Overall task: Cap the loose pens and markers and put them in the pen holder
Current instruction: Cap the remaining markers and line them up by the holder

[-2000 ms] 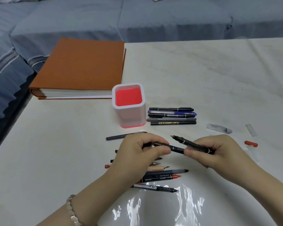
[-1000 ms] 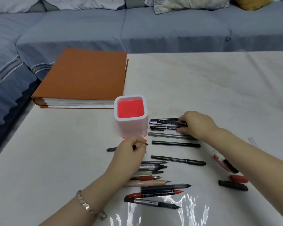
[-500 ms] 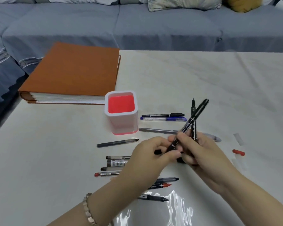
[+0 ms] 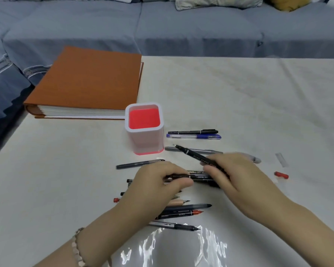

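Now my right hand curls round a black marker, its bare tip pointing far-left. My left hand pinches one end of another black pen between thumb and fingers. The pen holder stands just beyond both hands, on the far side.

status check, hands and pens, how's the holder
Right hand grips black pen, tip toward pen holder. Left hand grips second black pen above loose pens. Holder shows no pens, opening unobstructed.
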Tool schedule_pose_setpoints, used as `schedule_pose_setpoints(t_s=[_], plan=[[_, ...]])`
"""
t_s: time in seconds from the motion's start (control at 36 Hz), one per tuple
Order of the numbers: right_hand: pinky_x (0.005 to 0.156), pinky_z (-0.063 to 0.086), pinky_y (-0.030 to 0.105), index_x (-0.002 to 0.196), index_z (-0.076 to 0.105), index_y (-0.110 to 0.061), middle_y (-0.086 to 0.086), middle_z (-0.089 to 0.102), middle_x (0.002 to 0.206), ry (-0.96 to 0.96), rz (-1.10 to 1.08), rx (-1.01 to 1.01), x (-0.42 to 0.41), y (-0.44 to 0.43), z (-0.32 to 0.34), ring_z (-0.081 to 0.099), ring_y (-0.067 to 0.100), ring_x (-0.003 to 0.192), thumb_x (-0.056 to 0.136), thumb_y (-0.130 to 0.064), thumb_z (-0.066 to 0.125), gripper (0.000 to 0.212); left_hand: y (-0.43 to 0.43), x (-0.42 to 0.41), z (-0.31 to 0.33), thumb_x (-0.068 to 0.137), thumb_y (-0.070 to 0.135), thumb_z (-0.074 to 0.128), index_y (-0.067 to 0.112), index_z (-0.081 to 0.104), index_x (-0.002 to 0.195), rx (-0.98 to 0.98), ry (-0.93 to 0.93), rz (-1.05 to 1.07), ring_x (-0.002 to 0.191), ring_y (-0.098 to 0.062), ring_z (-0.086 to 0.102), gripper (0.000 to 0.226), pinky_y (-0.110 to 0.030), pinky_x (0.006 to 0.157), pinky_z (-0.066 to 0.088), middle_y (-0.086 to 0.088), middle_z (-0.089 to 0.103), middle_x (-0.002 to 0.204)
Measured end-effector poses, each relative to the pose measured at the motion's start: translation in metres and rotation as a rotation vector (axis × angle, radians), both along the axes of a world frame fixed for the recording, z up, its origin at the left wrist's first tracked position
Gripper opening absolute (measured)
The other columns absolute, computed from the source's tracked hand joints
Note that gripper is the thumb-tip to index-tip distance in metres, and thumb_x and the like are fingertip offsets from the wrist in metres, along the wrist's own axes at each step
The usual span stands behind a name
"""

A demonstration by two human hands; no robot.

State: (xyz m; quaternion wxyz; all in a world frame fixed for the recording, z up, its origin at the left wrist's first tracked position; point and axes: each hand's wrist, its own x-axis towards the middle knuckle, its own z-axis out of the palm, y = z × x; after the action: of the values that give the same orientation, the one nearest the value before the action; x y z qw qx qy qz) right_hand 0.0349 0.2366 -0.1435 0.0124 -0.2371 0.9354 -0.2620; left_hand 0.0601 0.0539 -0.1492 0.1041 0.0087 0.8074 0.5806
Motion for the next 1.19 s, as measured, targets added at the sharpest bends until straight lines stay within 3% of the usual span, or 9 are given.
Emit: schedule_pose_setpoints(t_s=[0.17,0.28,0.36,0.44,0.53,0.64,0.78,0.92,1.19], plan=[[0.055,0.035,0.020,0.076,0.046,-0.032,-0.017,0.056,0.069,-0.209,-0.030,-0.100,0.011,0.004,-0.010,0.050,0.005,0.060,0.071,-0.066,0.020,0.043,-0.007,-0.003,-0.001,0.078,0.021,0.067,0.026,0.070,0.061,0.041,-0.004,0.049,0.058,-0.004,0.058,0.017,-0.017,0.063,0.050,0.009,0.062,0.057],[0.057,0.037,0.020,0.072,0.046,-0.034,-0.009,0.056,0.061,-0.219,-0.013,-0.100,0.013,0.003,-0.013,0.051,0.005,0.060,0.072,-0.066,0.022,0.040,-0.007,0.003,-0.011,0.074,0.039,0.057,0.025,0.067,0.063,0.031,-0.091,0.002,0.074,-0.026,0.062,0.020,-0.042,0.079,0.055,-0.005,0.058,0.064],[0.056,0.038,0.023,0.068,0.040,-0.036,-0.007,0.049,0.050,-0.141,-0.053,-0.014,0.009,0.016,-0.018,0.051,0.010,0.056,0.086,-0.060,0.022,0.035,-0.022,-0.002,-0.009,0.076,0.043,0.053,0.020,0.059,0.051,0.003,-0.060,0.171,0.049,-0.006,0.046,0.034,-0.023,0.060,0.041,0.008,0.049,0.048],[0.055,0.038,0.024,0.066,0.040,-0.039,-0.016,0.055,0.058,-0.130,-0.078,0.027,0.006,0.032,-0.015,0.053,0.007,0.063,0.088,-0.059,0.019,0.036,-0.042,-0.006,-0.005,0.090,0.033,0.050,0.017,0.056,0.053,-0.048,-0.047,0.255,0.043,-0.003,0.036,0.040,-0.023,0.054,0.031,0.010,0.042,0.040],[0.055,0.033,0.020,0.067,0.040,-0.051,-0.038,0.051,0.070,-0.164,-0.018,0.083,0.007,0.028,-0.012,0.051,-0.002,0.071,0.084,-0.061,0.016,0.030,-0.037,-0.003,-0.005,0.093,0.024,0.044,0.024,0.064,0.069,-0.118,-0.043,0.194,0.054,0.009,0.049,0.031,-0.010,0.057,0.035,0.025,0.056,0.051],[0.056,0.034,0.017,0.075,0.045,-0.041,-0.018,0.054,0.063,-0.084,-0.023,0.104,0.009,0.021,-0.008,0.051,0.001,0.067,0.082,-0.065,0.009,0.044,-0.025,-0.001,-0.002,0.095,0.021,0.039,0.033,0.066,0.096,-0.043,-0.059,0.157,0.074,0.024,0.048,0.029,0.000,0.071,0.037,0.027,0.059,0.086],[0.057,0.038,0.018,0.089,0.052,-0.037,-0.013,0.060,0.069,-0.032,-0.033,0.146,0.014,0.025,-0.005,0.054,0.006,0.069,0.072,-0.068,0.003,0.061,-0.026,0.000,0.007,0.089,0.015,0.051,0.038,0.067,0.088,0.008,0.012,0.138,0.078,0.008,0.058,0.028,0.001,0.068,0.040,0.023,0.067,0.076],[0.060,0.042,0.023,0.093,0.053,-0.036,-0.012,0.060,0.074,-0.028,-0.014,0.190,0.013,0.026,-0.006,0.056,0.007,0.070,0.066,-0.077,-0.004,0.075,-0.026,-0.002,0.007,0.077,0.008,0.066,0.025,0.072,0.073,0.088,0.042,0.179,0.069,-0.029,0.053,0.019,-0.022,0.066,0.046,-0.023,0.066,0.084],[0.058,0.041,0.023,0.089,0.053,-0.033,-0.012,0.060,0.072,-0.010,0.007,0.201,0.013,0.023,-0.008,0.056,0.007,0.069,0.062,-0.081,-0.018,0.089,-0.024,-0.002,0.005,0.074,0.009,0.069,0.028,0.071,0.064,0.101,0.010,0.176,0.067,-0.018,0.054,0.021,-0.018,0.062,0.047,0.006,0.064,0.061]])
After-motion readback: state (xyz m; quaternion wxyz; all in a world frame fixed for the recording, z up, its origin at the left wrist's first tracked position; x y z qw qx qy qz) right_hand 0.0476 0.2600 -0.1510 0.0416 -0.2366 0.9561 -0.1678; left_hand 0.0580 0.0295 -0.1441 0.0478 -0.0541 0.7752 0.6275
